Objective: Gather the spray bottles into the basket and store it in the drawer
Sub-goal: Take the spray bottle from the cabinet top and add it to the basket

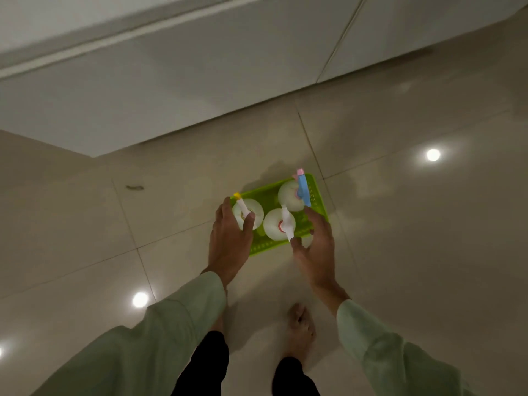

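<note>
A lime-green plastic basket is held above the tiled floor in front of me. Three white spray bottles stand upright in it: one with a yellow-tipped nozzle at the left, one with a white trigger and red collar in the middle, and one with a blue and pink trigger at the back right. My left hand grips the basket's left end, thumb resting over the left bottle. My right hand holds the right front corner, fingers spread along the rim, and hides that corner.
White cabinet fronts run across the top, with a vertical seam between panels. Below them lies glossy beige tile with ceiling-light reflections. My bare foot stands under the basket. A small dark scrap lies on the floor at the left.
</note>
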Tool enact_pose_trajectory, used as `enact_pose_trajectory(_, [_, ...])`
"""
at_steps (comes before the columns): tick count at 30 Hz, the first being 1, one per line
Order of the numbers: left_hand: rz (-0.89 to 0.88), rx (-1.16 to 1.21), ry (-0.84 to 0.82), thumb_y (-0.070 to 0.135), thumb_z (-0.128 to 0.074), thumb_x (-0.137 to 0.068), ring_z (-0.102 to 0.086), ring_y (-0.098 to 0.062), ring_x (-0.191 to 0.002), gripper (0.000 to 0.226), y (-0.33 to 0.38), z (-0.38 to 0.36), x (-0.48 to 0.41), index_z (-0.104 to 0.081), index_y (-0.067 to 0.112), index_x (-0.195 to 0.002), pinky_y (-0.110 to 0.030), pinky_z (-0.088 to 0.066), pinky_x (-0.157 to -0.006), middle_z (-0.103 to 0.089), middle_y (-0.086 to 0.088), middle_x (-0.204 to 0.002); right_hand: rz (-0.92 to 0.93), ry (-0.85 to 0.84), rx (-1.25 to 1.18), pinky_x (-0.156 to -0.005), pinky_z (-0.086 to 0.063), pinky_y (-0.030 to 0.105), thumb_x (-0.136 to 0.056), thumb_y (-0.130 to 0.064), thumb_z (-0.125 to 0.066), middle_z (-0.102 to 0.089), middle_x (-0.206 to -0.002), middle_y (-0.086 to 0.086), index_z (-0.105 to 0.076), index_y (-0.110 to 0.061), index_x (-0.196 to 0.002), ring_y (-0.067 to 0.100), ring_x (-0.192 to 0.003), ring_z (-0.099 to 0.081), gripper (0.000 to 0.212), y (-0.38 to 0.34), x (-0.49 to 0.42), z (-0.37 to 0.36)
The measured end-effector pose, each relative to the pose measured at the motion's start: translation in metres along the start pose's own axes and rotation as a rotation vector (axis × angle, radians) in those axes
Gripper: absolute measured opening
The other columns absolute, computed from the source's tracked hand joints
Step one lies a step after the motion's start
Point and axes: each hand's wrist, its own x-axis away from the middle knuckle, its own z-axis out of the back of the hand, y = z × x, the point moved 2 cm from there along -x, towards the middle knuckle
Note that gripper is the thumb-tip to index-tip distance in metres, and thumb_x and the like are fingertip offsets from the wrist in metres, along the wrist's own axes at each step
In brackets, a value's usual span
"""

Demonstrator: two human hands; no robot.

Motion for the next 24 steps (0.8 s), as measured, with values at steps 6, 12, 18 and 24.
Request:
enact_pose_trajectory(6, [0.103,0.002,0.04,0.042,-0.057,-0.093,-0.049,-0.035,-0.128,0.063,0.014,-0.014,-0.007,-0.035,0.014,-0.145,-0.043,-0.04,-0.101,-0.051,-0.013,-0.142,0.021,0.07,0.06,-0.094,-0.045,0.031,-0.086,-0.027,-0.056,-0.056,-0.132,0.001,-0.051,-0.016,-0.138,0.021,-0.118,-0.054,0.053,-0.023,-0.051,0.029])
enact_pose_trajectory(12, [0.176,-0.078,0.143,0.025,-0.056,-0.093,-0.059,-0.045,-0.108,0.051,0.012,-0.038,-0.017,-0.04,0.013,-0.139,-0.046,-0.046,-0.087,-0.064,-0.024,-0.118,-0.037,-0.229,0.209,-0.068,-0.046,0.036,-0.092,-0.028,-0.066,-0.069,-0.092,0.009,-0.06,-0.008,-0.106,0.027,-0.081,-0.064,0.026,-0.001,-0.094,0.003])
enact_pose_trajectory(18, [0.113,-0.13,0.185,0.013,-0.05,-0.095,-0.054,-0.045,-0.103,0.042,0.008,-0.049,-0.024,-0.045,0.006,-0.137,-0.04,-0.035,-0.076,-0.064,-0.025,-0.113,0.135,-0.197,0.301,-0.049,-0.023,0.013,-0.096,-0.015,-0.06,-0.051,-0.067,-0.001,-0.061,-0.006,-0.092,0.018,-0.058,-0.045,0.01,0.008,-0.1,-0.002])
enact_pose_trajectory(24, [0.128,-0.107,0.194,0.014,-0.05,-0.094,-0.053,-0.045,-0.098,0.039,0.008,-0.051,-0.027,-0.047,0.004,-0.132,-0.035,-0.026,-0.072,-0.064,-0.025,-0.109,0.216,-0.205,0.286,-0.057,-0.029,0.021,-0.096,-0.013,-0.062,-0.051,-0.07,-0.002,-0.065,-0.002,-0.098,0.017,-0.059,-0.045,0.012,0.01,-0.099,0.0])
